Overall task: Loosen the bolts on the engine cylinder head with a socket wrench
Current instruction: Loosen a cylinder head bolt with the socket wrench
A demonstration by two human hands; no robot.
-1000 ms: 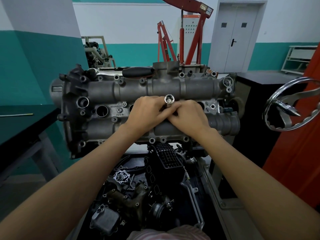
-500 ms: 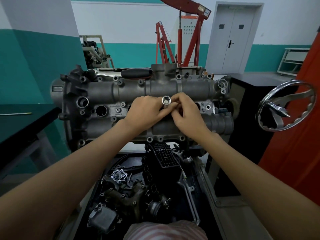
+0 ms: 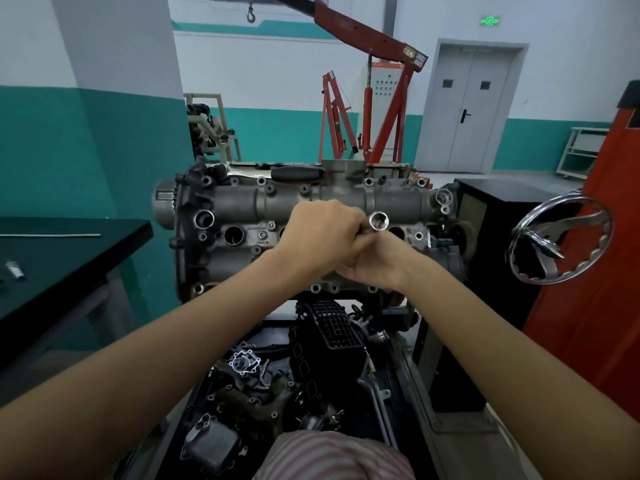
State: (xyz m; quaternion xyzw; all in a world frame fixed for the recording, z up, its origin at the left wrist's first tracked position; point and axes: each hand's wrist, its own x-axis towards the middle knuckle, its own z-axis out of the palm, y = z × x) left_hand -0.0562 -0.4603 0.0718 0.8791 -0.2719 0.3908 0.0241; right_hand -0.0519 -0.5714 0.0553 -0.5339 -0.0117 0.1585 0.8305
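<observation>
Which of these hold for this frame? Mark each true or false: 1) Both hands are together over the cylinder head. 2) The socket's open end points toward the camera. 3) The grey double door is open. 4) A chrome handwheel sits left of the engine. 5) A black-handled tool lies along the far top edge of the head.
1) True: the left hand and right hand meet over the cylinder head.
2) True: the socket shows its hollow end.
3) False: the door is closed.
4) False: the handwheel is on the right.
5) True: the tool rests there.
</observation>
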